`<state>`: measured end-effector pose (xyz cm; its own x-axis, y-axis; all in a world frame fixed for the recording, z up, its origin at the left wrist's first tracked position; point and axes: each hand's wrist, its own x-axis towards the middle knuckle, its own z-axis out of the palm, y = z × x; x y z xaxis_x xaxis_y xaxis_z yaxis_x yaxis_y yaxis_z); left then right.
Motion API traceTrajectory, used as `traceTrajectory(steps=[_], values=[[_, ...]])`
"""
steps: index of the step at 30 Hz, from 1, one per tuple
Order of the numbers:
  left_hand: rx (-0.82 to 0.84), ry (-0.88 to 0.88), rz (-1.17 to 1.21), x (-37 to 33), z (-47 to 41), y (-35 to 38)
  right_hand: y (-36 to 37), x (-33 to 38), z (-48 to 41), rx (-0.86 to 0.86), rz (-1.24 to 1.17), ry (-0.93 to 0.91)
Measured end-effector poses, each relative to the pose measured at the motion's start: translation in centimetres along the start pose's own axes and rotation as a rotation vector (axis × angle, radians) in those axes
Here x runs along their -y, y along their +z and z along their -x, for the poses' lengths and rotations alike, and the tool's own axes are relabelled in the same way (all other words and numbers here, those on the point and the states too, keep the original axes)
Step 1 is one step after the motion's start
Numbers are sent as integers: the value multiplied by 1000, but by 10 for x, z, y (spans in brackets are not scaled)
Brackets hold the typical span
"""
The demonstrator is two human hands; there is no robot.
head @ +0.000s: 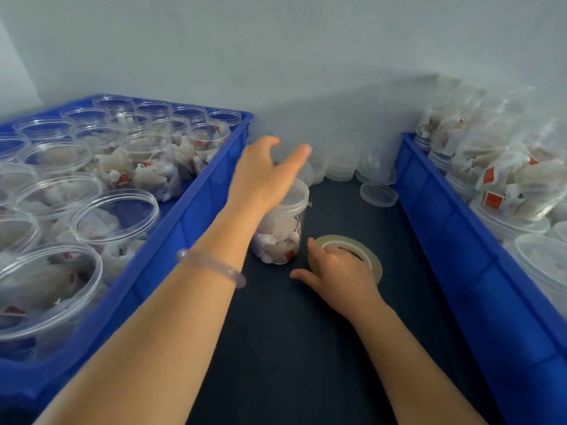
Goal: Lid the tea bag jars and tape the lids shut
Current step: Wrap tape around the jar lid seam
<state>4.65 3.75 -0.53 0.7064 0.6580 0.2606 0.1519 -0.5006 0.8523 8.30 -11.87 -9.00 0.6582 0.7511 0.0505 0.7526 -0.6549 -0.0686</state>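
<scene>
Right hand [339,276]: we see it lying on the tape roll [352,254], fingers curled over the near-left rim and thumb spread out toward the left; whether it grips the roll we cannot tell.
Tape roll: flat on the dark table [306,348], partly under our right hand, just right of the jar.
Bracelet [211,266]: pale beads around our left wrist.
Jar [280,231]: upright on the table between the two hands, full of tea bags, a lid [296,196] on top.
Left hand [265,176]: above the jar, beyond the lid's left edge, fingers spread apart and holding nothing; blurred.
Left crate [190,216]: blue, beside our left arm, filled with clear jars without lids, many with tea bags inside.
Right crate [460,256]: blue, to the right of our right hand, stacked with lidded jars of tea bags.
Loose lid [379,194]: on the table beyond our right hand, near the right crate.
Lid stacks [342,164]: beyond both hands, against the wall.
</scene>
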Motion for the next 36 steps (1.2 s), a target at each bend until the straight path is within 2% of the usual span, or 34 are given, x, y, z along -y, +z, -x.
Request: traceTrajectory(steps=[1, 3, 5, 8, 10, 11, 13, 17, 20, 25, 27, 32, 36], values=[[-102, 1, 105, 12, 7, 0, 5, -5, -3, -27, 70, -1], [-88, -6, 306, 40, 25, 4, 10, -7, -5, -64, 32, -8], [46, 7, 441, 66, 43, 11, 6, -6, -9, -152, -327, 27], [163, 44, 457, 86, 50, 19, -13, -6, -22, -377, -1068, 101], [151, 41, 411, 89, 48, 21, -25, -5, -30, -423, -1336, 55], [139, 26, 397, 89, 48, 21, -28, -2, -33, -439, -1379, 10], [160, 27, 407, 89, 49, 19, -27, 6, -33, -501, -1412, -74], [176, 61, 453, 86, 57, 20, -18, 18, -28, -604, -1502, -78], [195, 49, 438, 84, 58, 23, -19, 22, -23, -686, -1433, -76], [174, 17, 401, 81, 61, 24, -20, 26, -17, -848, -1178, -81], [150, 8, 404, 81, 62, 24, -21, 27, -16, -829, -1135, -96], [120, -23, 432, 80, 63, 25, -28, 19, -13, -585, -1238, -107], [119, -43, 429, 80, 63, 25, -31, 21, -14, -558, -1206, -71]])
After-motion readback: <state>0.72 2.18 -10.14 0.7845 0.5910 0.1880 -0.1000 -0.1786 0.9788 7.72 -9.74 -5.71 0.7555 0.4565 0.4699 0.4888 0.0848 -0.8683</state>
